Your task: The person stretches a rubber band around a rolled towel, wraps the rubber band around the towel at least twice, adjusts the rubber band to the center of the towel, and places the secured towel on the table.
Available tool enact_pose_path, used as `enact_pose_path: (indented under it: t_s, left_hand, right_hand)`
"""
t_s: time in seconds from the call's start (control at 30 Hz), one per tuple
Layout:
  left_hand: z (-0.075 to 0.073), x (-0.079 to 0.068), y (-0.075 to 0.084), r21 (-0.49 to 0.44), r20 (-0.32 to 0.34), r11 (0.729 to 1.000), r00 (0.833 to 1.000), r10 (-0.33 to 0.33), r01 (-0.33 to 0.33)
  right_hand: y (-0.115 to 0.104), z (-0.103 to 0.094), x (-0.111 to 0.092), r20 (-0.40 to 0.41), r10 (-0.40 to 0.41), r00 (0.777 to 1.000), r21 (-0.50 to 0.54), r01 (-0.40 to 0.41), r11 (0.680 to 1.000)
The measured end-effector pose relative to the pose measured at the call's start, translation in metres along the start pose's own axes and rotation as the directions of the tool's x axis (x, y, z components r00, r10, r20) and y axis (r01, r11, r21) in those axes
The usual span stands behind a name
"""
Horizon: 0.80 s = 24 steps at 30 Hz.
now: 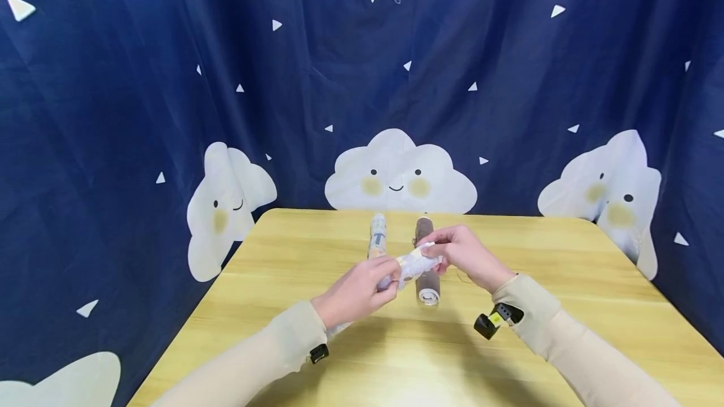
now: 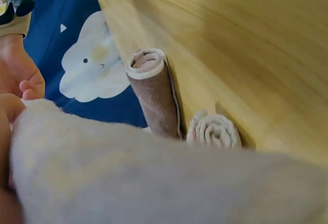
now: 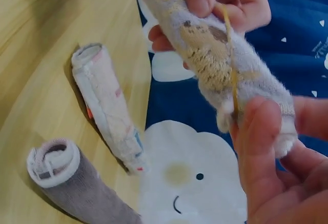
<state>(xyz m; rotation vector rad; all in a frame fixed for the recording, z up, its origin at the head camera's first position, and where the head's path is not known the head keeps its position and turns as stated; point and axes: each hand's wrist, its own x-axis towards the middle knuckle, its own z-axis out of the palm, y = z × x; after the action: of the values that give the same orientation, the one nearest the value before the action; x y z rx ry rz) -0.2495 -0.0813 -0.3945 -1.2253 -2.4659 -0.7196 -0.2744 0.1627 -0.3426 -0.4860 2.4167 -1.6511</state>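
A pale rolled towel [image 1: 415, 264] with yellowish and brown patterning is held slantwise above the table between both hands. Fingers of my left hand [image 1: 362, 289] grip one part of the roll. Toward its other end, my right hand [image 1: 468, 257] pinches it with thumb and fingers. A thin yellow-brown elastic band [image 3: 233, 65] crosses the roll in the right wrist view, running between the fingers of both hands. Close up, the towel [image 2: 128, 167] fills the lower left wrist view and hides most of my left hand.
Two more rolled towels lie on the wooden table [image 1: 254, 319] beyond the hands: a white patterned roll [image 1: 377, 231] and a brown roll [image 1: 428, 286] with white edging. A dark blue curtain [image 1: 317, 80] with white clouds stands around the table's back and sides.
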Motion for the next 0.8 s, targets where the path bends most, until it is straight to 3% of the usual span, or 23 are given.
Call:
enact_pose_path:
  t_s: [0.13, 0.23, 0.3, 0.4, 0.47, 0.53, 0.6, 0.7, 0.8]
  left_hand:
    - [0.003, -0.003, 0.000, -0.145, 0.059, 0.982, 0.992, -0.115, 0.123]
    - [0.005, -0.004, -0.003, -0.292, 0.110, 0.935, 0.978, -0.174, 0.200]
    - [0.006, -0.004, -0.007, -0.448, 0.154, 0.860, 0.969, -0.193, 0.243]
    - [0.007, -0.002, -0.012, -0.663, 0.216, 0.688, 0.955, -0.202, 0.295]
    - [0.006, -0.001, -0.014, -0.752, 0.244, 0.583, 0.952, -0.187, 0.307]
    - [0.004, 0.000, -0.014, -0.791, 0.259, 0.527, 0.951, -0.171, 0.311]
    - [0.002, 0.002, -0.013, -0.810, 0.272, 0.495, 0.950, -0.155, 0.314]
    - [-0.002, 0.004, -0.009, -0.818, 0.283, 0.477, 0.947, -0.153, 0.322]
    - [-0.005, 0.006, -0.007, -0.824, 0.293, 0.458, 0.943, -0.161, 0.334]
  right_hand:
    - [0.000, 0.005, 0.003, 0.084, -0.003, 0.996, -0.068, 0.009, 0.998]
    - [-0.002, 0.007, 0.005, 0.154, -0.027, 0.988, -0.110, 0.044, 0.993]
    - [-0.003, 0.006, 0.005, 0.207, -0.079, 0.975, -0.119, 0.105, 0.987]
    - [-0.005, 0.002, 0.002, 0.276, -0.195, 0.941, -0.128, 0.238, 0.963]
    - [-0.007, 0.000, 0.001, 0.303, -0.265, 0.916, -0.150, 0.320, 0.936]
    - [-0.010, -0.002, 0.000, 0.312, -0.309, 0.899, -0.198, 0.380, 0.904]
    - [-0.011, -0.003, 0.000, 0.307, -0.336, 0.890, -0.243, 0.415, 0.877]
    - [-0.012, -0.003, 0.000, 0.295, -0.349, 0.889, -0.287, 0.431, 0.856]
    - [-0.012, -0.004, 0.002, 0.297, -0.345, 0.890, -0.279, 0.426, 0.860]
